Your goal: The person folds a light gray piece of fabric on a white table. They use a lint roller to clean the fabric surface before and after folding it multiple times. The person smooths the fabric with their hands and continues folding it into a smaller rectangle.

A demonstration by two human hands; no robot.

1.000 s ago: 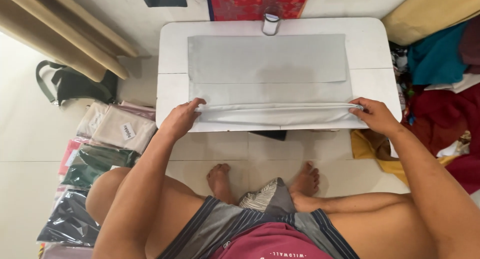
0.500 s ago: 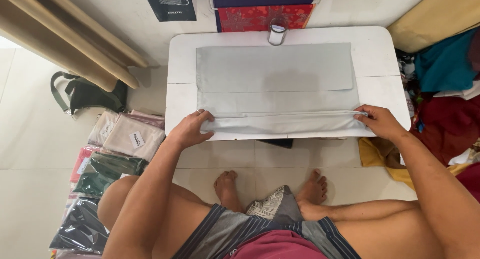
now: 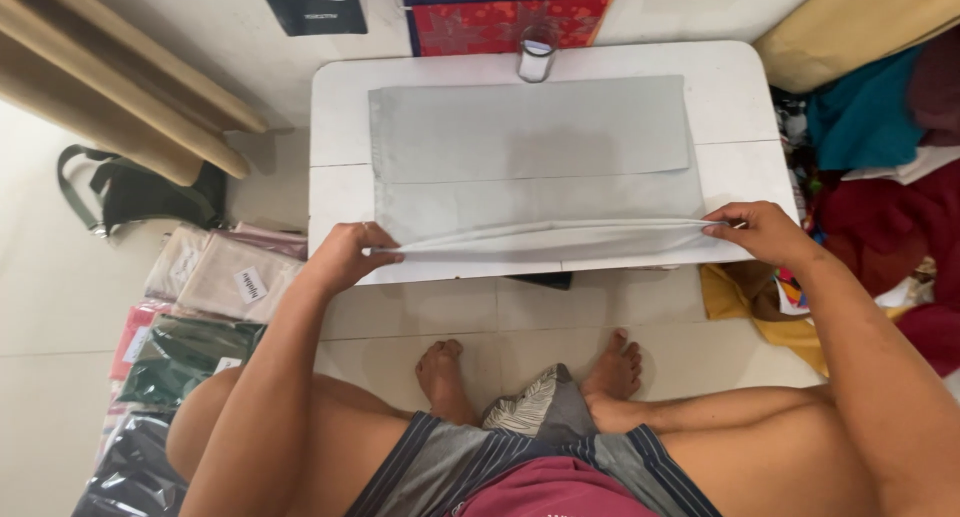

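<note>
— Grey cloth [image 3: 530,157], pale and smooth, lies flat on the white table [image 3: 735,87] in front of me, seen from my head camera looking straight down. It covers most of the top, its far edge near the table's back.

— And your hands?

— My left hand [image 3: 345,257] pinches the near left corner of the cloth, fingers pressed together on the fabric. My right hand [image 3: 765,232] pinches the near right corner the same way. Between them the near edge is raised off the table into a taut fold running straight across.

— What else stands on the table?

— One small glass jar [image 3: 536,61] at the middle of the far edge, just touching the cloth's far border or right beside it; I cannot tell which.

— And around the table?

— I sit on a tiled floor, legs folded, my bare feet [image 3: 612,367] just below the table's near edge. To my left lie flat packets of fabric [image 3: 215,282] in clear wrap, beige, green and dark. Further left sits a dark green bag [image 3: 140,192]. To my right is a heap of loose cloth [image 3: 880,177] in red, teal and yellow. Beyond the table lies a red patterned piece [image 3: 480,25].
</note>
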